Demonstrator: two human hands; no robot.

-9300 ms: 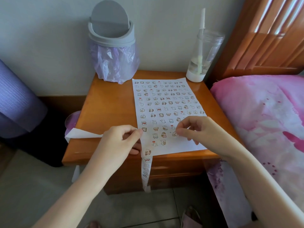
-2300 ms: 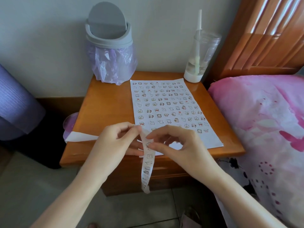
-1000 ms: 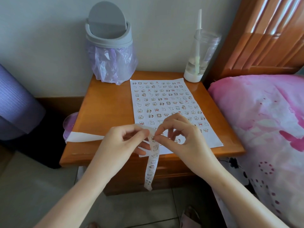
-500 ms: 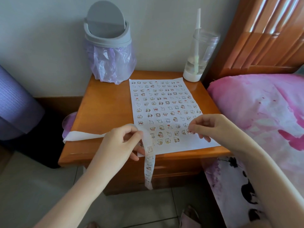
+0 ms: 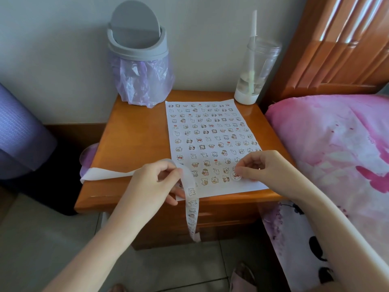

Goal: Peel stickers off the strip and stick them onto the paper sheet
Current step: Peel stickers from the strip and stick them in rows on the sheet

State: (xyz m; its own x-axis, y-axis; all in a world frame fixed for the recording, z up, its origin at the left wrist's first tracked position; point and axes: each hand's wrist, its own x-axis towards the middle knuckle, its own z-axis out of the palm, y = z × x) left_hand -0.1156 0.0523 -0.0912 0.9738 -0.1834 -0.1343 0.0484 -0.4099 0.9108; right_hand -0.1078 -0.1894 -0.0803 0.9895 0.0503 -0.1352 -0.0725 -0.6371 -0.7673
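At the near left corner of the paper sheet point(image 5: 248, 186), my left hand point(image 5: 155, 182) grips the sticker strip point(image 5: 190, 190), thumb and curled fingers closed on it. The strip arches over my fingertips. Its printed end hangs down past the sheet's near edge, and its bare white end trails off to the sheet's left.

Over the near right part of the sheet my right hand point(image 5: 267, 167) is curled, with thumb and forefinger tips closed on a round sticker point(image 5: 236, 176). That sticker sits on the sheet at the right-hand end of the nearest row, just beside the last one there. I cannot tell whether it lies fully flat.

Rows of small stickers cover the sheet from its far edge down to that nearest row, and a bare white margin runs along the near edge. Under the sheet is the wooden nightstand point(image 5: 134, 140). Beyond the sheet's far left corner stands a grey bin point(image 5: 139, 66) lined with a purple bag. Beyond the far right corner stands a clear cup point(image 5: 255, 74) with a straw. To the sheet's right lies pink bedding point(image 5: 336, 144).
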